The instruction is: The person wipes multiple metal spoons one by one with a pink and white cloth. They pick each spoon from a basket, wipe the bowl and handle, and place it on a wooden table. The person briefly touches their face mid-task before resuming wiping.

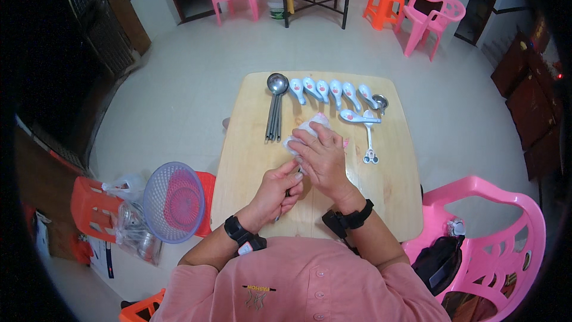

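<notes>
My left hand is closed around the thin handle of a utensil, most of which my fingers hide. Bunched under my right hand is a white cloth with a pink edge. It wraps over the utensil's far end, so I cannot tell what kind it is. Beyond the cloth, a row of pale blue soup spoons lies on the wooden table. Metal ladles are stacked at the row's left end. One more blue spoon rests across a white spoon with a cartoon-shaped handle end.
A small metal scoop lies at the row's right end. To the left, a purple plastic basket leans on a red stool, beside a clear bag of metalware. On the right stands a pink chair bearing a black bag.
</notes>
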`<state>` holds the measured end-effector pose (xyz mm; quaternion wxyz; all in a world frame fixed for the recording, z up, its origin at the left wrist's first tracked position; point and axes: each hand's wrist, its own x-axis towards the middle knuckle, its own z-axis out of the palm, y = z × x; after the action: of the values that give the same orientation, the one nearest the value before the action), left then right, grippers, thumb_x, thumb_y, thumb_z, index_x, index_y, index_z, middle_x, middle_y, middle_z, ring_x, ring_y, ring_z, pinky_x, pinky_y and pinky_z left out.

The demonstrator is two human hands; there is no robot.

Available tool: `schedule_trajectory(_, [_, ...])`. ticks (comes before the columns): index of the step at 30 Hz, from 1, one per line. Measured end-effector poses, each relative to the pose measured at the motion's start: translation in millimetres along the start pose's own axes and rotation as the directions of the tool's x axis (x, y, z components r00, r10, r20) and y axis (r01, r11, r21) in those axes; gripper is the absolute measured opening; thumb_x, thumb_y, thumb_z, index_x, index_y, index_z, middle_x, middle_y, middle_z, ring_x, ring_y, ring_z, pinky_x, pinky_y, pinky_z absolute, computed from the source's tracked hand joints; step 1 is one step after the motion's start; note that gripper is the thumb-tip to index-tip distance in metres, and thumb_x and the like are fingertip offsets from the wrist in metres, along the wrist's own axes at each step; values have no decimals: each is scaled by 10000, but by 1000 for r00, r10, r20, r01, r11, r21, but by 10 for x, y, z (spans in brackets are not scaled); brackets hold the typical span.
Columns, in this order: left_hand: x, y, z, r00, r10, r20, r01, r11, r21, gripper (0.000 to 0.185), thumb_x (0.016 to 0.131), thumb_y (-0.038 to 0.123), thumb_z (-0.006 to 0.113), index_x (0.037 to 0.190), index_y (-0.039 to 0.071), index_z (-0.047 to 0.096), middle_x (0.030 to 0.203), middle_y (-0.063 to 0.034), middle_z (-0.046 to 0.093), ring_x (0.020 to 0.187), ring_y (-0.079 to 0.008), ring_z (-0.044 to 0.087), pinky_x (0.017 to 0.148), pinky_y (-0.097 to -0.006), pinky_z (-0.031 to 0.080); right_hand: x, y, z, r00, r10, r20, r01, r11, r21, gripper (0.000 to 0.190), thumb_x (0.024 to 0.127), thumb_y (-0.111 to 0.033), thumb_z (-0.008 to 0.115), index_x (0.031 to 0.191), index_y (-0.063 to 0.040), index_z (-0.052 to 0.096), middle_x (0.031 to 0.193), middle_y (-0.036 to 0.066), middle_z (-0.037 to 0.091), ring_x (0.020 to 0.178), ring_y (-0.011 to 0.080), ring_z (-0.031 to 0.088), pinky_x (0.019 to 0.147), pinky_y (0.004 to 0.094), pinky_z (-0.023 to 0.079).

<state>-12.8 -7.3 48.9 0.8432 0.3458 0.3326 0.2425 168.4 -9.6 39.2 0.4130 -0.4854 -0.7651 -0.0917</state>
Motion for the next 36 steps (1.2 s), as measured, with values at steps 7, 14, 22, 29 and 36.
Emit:
schedule_trajectory(7, [-79, -100, -104, 997, 75, 34, -80, 974, 212, 541, 1024, 62, 498, 1544, 155, 380, 694, 43, 399, 509, -46, 320, 438, -199, 280, 66, 154, 21, 885, 438, 158, -445, 694, 566, 289, 914, -186, 623, 1176, -74, 672, 1035, 66, 674, 949, 246, 628, 806, 367, 488])
schedule_trajectory(14, [-104, -76, -93, 985, 160, 70, -173, 953, 248, 522, 1007, 32, 518, 1505, 177, 460, 708, 62, 373, 575, -48, 326, 491, -194, 289, 107, 92, 33, 504, 676, 537, -502, -276, 820, 339, 1013, -300, 528, 1166, -20, 643, 856, 32, 640, 646, 119, 605, 529, 255, 497])
schedule_trajectory(22, [-107, -17, -37, 986, 164, -40, -150, 960, 236, 514, 1006, 42, 530, 1499, 174, 467, 697, 60, 387, 561, -45, 333, 473, -198, 291, -49, -27, 260, 796, 599, 91, -476, 526, 704, 379, 997, -192, 535, 1354, -73, 583, 1163, 152, 602, 1023, 228, 629, 855, 346, 520])
schedule_trajectory(29, [52, -70, -102, 960, 270, -73, -221, 892, 394, 481, 1014, 54, 531, 1478, 172, 497, 718, 62, 421, 551, -36, 328, 483, -195, 311, -118, -32, 159, 911, 412, 7, -361, 789, 497, 540, 893, -50, 649, 1419, -62, 522, 1346, 156, 489, 1140, 244, 579, 905, 307, 499])
schedule_trajectory(36, [119, -27, -204, 927, 352, 129, -328, 597, 732, 462, 982, 20, 538, 1437, 101, 526, 1069, -48, 711, 816, -97, 591, 763, -261, 504, -78, 85, 3, 828, 522, 207, -432, 357, 828, 631, 770, -52, 789, 1354, -98, 556, 1147, 82, 562, 903, 138, 615, 688, 269, 559])
